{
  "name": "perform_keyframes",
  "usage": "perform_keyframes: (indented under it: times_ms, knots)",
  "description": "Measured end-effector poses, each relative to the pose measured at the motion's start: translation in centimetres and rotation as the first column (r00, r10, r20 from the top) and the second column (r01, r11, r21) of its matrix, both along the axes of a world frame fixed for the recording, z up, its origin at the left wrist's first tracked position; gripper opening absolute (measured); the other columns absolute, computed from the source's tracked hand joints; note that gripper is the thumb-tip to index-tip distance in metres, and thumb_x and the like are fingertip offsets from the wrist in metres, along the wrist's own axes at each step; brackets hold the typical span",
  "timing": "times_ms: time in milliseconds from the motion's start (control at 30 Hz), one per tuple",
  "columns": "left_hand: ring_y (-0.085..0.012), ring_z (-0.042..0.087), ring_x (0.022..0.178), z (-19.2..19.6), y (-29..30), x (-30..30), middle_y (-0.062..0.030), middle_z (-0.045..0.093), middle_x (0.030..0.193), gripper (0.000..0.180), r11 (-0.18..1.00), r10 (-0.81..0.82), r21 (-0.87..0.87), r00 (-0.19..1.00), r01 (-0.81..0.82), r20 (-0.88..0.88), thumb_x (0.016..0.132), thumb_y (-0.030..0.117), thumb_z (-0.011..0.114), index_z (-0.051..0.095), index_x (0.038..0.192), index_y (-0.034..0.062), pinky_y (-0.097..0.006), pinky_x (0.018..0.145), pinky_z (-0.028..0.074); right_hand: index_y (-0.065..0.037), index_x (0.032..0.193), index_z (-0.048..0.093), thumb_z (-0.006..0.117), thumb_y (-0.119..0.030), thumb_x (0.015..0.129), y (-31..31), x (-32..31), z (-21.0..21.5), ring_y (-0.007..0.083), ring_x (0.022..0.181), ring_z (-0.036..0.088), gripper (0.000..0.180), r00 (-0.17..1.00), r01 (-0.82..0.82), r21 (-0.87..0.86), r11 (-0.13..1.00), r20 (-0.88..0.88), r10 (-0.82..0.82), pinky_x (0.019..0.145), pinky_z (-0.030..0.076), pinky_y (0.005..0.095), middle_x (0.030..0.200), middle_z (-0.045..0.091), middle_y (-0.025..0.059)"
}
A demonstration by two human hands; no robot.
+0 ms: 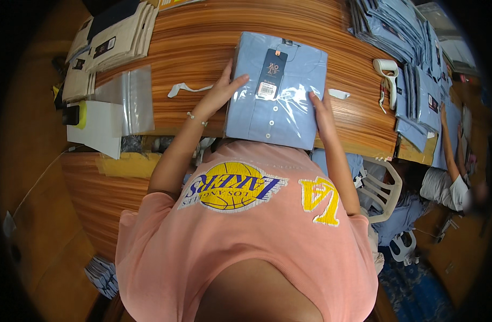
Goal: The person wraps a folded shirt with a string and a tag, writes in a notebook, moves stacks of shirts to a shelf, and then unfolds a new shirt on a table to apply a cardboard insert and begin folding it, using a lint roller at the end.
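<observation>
A folded light blue shirt (pixel 294 107) in a shiny clear bag lies before me at the table's near edge, its collar end away from me. A dark hang tag with a white label (pixel 267 90) rests on its front, beside a row of pale buttons. My left hand (pixel 224 88) grips the left side, thumb on top of the bag and fingers mostly hidden against the edge. On the opposite side, my right hand (pixel 323 111) holds the right edge, its thumb also on top. Whether more bagged shirts lie beneath this one, I cannot tell.
Beige bagged garments (pixel 122 45) are stacked at the far left, near clear plastic bags (pixel 137 99) and a white sheet (pixel 98 129). Blue shirt stacks (pixel 388 32) fill the right side, beside a white roller tool (pixel 386 67). Another person's arm (pixel 450 142) reaches in beyond a plastic chair (pixel 388 188).
</observation>
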State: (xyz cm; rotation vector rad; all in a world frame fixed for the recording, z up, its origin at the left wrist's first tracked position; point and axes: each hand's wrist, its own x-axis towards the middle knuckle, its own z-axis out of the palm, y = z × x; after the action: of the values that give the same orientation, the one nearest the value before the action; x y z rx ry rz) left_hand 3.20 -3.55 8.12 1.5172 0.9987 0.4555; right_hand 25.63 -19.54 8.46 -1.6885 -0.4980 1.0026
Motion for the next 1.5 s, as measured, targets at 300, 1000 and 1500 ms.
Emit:
perform_keyframes:
  times_ms: [300,1000,1500]
  knots:
    - [-0.0292,0.036,0.125,18.0,4.8,-11.8,-0.0211,0.033,0.136,0.073,0.801,-0.019,0.430,0.700,-0.416,0.713,0.087,0.040,0.052,0.020,0.137,-0.0028,-0.038,0.104,0.029,0.001,0.127,0.043,0.049,-0.016,0.081,-9.9,5.1,23.9,0.0239,0.111,0.050,0.050,0.441,-0.837,0.082,0.541,0.687,0.578,0.095,0.038,0.0371,0.122,0.051,0.0169]
    - [-0.0270,0.048,0.113,24.8,0.3,-16.9,-0.0176,0.047,0.124,0.060,0.872,-0.487,0.333,0.575,0.358,0.657,0.090,0.041,0.046,0.034,0.130,-0.0020,-0.036,0.099,0.035,0.000,0.113,0.051,0.053,-0.014,0.081,-6.7,-1.7,24.8,0.0226,0.087,0.056,0.035,0.123,-0.985,0.028,0.172,0.811,0.572,0.078,0.045,0.0351,0.100,0.058,0.0116]
    - [-0.0287,0.004,0.137,-0.3,-5.0,-3.6,-0.0209,0.001,0.147,0.098,0.938,-0.097,-0.333,0.995,0.093,0.006,0.079,0.036,0.065,-0.004,0.142,0.0052,-0.035,0.110,0.010,0.000,0.131,0.031,0.062,-0.021,0.080,-3.7,-0.3,0.1,0.0303,0.119,0.035,0.064,0.999,0.000,-0.058,0.998,-0.046,-0.003,0.099,0.029,0.0384,0.129,0.036,0.0209]
